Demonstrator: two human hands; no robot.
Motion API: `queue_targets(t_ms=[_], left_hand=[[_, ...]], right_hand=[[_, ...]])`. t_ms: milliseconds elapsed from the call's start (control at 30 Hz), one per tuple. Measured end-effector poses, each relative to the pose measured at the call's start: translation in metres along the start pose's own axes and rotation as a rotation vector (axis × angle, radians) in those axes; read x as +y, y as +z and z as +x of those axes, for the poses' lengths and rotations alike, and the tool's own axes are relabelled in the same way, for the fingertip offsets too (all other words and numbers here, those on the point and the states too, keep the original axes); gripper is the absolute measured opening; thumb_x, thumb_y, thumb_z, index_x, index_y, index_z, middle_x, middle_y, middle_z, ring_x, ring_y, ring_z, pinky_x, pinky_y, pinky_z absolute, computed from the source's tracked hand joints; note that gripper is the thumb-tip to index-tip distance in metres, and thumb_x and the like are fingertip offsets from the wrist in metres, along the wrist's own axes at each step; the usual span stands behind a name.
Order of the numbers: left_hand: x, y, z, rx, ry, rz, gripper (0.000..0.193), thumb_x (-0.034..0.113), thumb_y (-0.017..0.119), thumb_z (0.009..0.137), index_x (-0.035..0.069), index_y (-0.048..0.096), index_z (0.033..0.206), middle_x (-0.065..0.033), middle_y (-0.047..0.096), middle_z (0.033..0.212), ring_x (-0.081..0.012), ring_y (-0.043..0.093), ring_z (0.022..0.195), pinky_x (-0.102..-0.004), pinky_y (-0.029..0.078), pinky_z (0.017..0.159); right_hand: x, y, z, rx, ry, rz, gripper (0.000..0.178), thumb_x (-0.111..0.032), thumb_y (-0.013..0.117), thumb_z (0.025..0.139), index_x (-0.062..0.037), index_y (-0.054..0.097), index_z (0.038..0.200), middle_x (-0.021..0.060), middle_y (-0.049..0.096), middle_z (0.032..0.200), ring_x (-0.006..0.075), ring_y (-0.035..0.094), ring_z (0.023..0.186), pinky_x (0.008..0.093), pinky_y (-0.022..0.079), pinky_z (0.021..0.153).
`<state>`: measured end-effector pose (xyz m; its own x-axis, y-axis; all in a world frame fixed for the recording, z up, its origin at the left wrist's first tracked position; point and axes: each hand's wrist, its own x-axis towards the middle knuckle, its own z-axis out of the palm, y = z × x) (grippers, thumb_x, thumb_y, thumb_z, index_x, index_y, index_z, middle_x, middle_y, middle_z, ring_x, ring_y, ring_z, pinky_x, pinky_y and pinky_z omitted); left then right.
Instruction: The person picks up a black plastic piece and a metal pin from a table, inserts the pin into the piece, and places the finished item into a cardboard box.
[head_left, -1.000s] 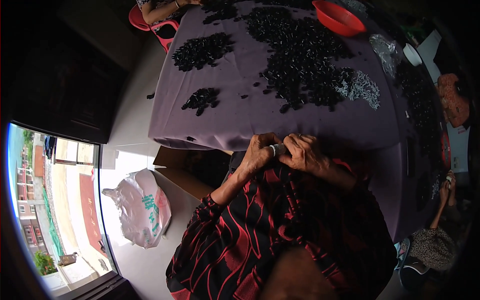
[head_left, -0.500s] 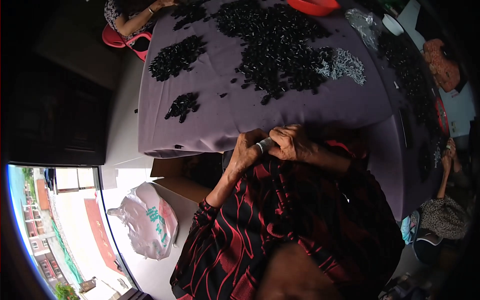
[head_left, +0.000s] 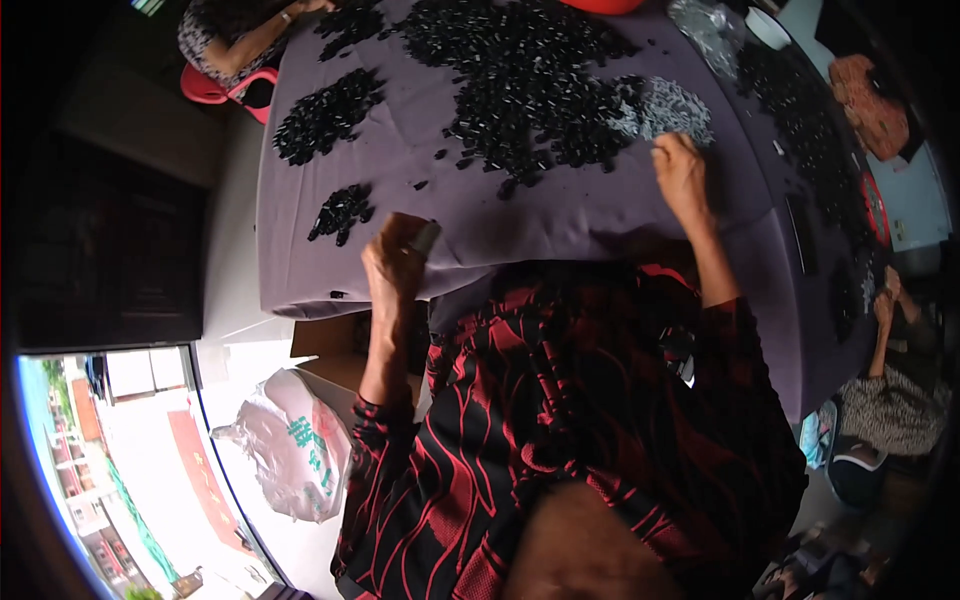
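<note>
My left hand (head_left: 395, 252) hovers over the near edge of the table, its fingers curled and its thumb wrapped in a whitish covering. Whatever it grips, if anything, is too small to make out. Just left of it lies a small heap of black pieces (head_left: 342, 213). Over on the right, my right hand (head_left: 681, 172) has its fingers bent together at the near side of a pile of small silver-grey pins (head_left: 676, 108); what is between the fingertips is hidden. A large heap of short black pieces (head_left: 530, 90) spreads beside the pins.
A mauve cloth (head_left: 500, 225) covers the table. Another black heap (head_left: 328, 115) lies left, a red basin (head_left: 603, 4) at the far edge. Clear plastic (head_left: 708, 30) and a white bowl (head_left: 767, 28) sit far right. A plastic bag (head_left: 290, 445) stands on the floor. Other people sit nearby.
My hands were together at the table edge; now they are apart. The left has moved left toward the small black heap, the right away and right to the pins.
</note>
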<state>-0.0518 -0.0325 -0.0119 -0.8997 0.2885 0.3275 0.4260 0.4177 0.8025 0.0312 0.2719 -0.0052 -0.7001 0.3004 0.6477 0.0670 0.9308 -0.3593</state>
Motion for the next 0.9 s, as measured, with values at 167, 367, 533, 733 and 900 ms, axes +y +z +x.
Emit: queue_targets(t_ms=[167,367,533,733,900], left_hand=[[-0.028,-0.021,0.044,0.154,0.144,0.383,0.012,0.008,0.057,0.058,0.005,0.049,0.066,-0.0085,0.049,0.062,-0.0255,0.047,0.060,-0.0342,0.038,0.053],[-0.067,-0.024,0.066,0.131,0.294,0.702,0.008,0.010,0.054,0.061,0.006,0.052,0.068,-0.0106,0.051,0.067,-0.0264,0.047,0.065,-0.0341,0.039,0.057],[-0.037,0.008,0.090,0.073,0.404,0.583,0.008,0.012,0.054,0.063,0.006,0.053,0.068,-0.0110,0.051,0.067,-0.0267,0.047,0.067,-0.0339,0.039,0.059],[-0.026,0.059,0.172,-0.121,0.583,0.504,0.009,0.011,0.045,0.066,0.004,0.049,0.064,-0.0151,0.050,0.061,-0.0309,0.050,0.057,-0.0376,0.040,0.049],[-0.043,0.112,0.208,-0.082,0.560,0.560,0.009,0.012,0.044,0.065,0.005,0.050,0.064,-0.0153,0.051,0.061,-0.0314,0.051,0.058,-0.0384,0.041,0.052]], right_hand=[[0.025,-0.005,0.018,-0.152,-0.016,-0.059,0.007,0.003,0.047,0.065,0.0023,0.043,0.070,0.0177,0.045,0.070,0.0332,0.045,0.068,0.0376,0.036,0.059],[0.021,0.003,0.026,-0.189,-0.062,-0.125,0.007,-0.001,0.045,0.068,0.0031,0.040,0.067,0.0173,0.043,0.070,0.0322,0.044,0.066,0.0374,0.036,0.057],[0.038,-0.004,0.022,-0.236,-0.013,-0.075,0.009,-0.001,0.045,0.068,0.0028,0.038,0.066,0.0158,0.043,0.067,0.0301,0.044,0.064,0.0363,0.035,0.055],[0.032,0.002,0.024,-0.132,-0.035,0.027,0.010,-0.003,0.045,0.070,0.0009,0.037,0.065,0.0127,0.042,0.057,0.0268,0.044,0.056,0.0338,0.035,0.052],[0.001,-0.009,0.017,-0.111,0.523,0.375,0.007,-0.008,0.044,0.074,-0.0009,0.044,0.075,0.0038,0.047,0.064,0.0074,0.043,0.051,0.0205,0.038,0.045]])
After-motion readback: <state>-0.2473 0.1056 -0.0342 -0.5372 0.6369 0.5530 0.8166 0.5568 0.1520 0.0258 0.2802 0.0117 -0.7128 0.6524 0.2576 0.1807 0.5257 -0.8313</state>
